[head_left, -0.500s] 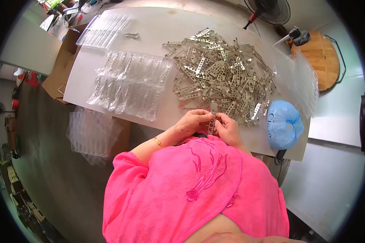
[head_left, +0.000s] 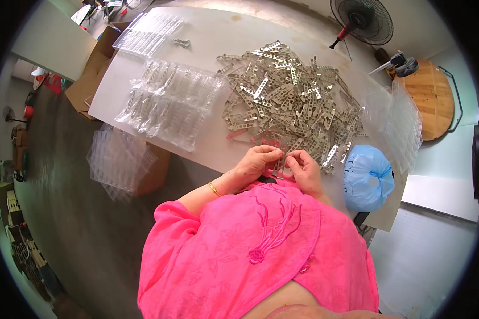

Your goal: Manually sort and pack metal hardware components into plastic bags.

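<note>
A narrow metal strip with round holes [head_left: 280,168] is upright in front of my chest, close to the table's near edge. My left hand [head_left: 258,162] pinches it from the left with thumb and fingertips. My right hand [head_left: 305,169] is closed at its other side, thumb and forefinger on the strip; its other fingers curl under and are partly hidden. Just beyond my hands spreads a large heap of similar perforated metal strips [head_left: 290,101]. A few red pieces [head_left: 271,142] show at the heap's near edge.
Left of the heap lie clear plastic trays [head_left: 170,103] with strips inside. Another clear tray [head_left: 146,34] and a small metal piece [head_left: 181,42] lie farther back. A tied blue bag [head_left: 368,178] and stacked clear trays [head_left: 396,122] stand right. More trays [head_left: 120,162] sit below the table's left edge.
The view has turned slightly. Both hands stay at the metal strip; the strip has turned and shows less of its flat side. The fingers of my right hand have shifted upward along it.
</note>
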Available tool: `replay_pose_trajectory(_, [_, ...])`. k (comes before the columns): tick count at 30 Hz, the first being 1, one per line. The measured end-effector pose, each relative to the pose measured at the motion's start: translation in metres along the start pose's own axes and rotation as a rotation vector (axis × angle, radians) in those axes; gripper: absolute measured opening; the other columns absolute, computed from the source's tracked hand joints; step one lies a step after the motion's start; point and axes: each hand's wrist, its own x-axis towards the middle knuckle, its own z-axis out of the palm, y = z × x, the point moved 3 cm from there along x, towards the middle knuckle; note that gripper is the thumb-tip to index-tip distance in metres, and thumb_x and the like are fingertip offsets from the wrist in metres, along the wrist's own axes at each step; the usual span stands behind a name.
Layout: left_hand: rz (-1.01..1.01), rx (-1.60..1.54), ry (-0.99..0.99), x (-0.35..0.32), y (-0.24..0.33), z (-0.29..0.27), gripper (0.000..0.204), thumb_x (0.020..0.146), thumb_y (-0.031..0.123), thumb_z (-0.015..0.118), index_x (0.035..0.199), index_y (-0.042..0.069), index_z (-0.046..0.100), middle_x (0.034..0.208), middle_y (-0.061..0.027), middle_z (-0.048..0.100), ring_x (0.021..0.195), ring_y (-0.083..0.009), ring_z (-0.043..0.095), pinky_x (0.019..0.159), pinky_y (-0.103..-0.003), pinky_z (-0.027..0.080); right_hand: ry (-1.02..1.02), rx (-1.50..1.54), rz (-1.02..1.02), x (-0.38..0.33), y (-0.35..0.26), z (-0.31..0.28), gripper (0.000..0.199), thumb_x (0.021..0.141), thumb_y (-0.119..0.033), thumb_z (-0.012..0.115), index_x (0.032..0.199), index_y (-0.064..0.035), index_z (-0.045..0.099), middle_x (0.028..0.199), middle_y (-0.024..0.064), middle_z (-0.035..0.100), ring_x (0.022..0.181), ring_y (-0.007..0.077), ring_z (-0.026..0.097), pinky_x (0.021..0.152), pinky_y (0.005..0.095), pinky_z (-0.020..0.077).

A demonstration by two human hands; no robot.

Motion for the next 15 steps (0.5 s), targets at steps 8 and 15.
replay_pose_trajectory(8, [0.079, 0.187, 0.034, 0.003, -0.007, 0.023, 0.027, 0.092, 0.024, 0.067, 0.107, 0.001, 0.065, 0.092, -0.0045, 0.067, 0.082, -0.0127, 0.063, 0.073, -0.027, 0.051, -0.106, 0.099, 0.09, -0.003, 0.011, -0.018, 0.013, 0.093, -0.015, 0.065, 0.093, -0.0045, 0.058, 0.077, -0.0016, 0.062, 0.067, 0.0038, 0.056, 0.057, 0.0198, 0.0449])
replay_pose_trajectory(15, [0.172, 0.011, -0.035, 0.011, -0.013, 0.015, 0.025, 0.089, 0.007, 0.068, 0.112, 0.001, 0.059, 0.089, -0.0046, 0.065, 0.076, -0.0112, 0.059, 0.07, -0.025, 0.049, -0.041, 0.137, -0.017, -0.006, 0.004, -0.019, 0.01, 0.095, -0.015, 0.062, 0.094, -0.0081, 0.055, 0.076, 0.0004, 0.062, 0.056, 0.0048, 0.053, 0.05, 0.0194, 0.0423])
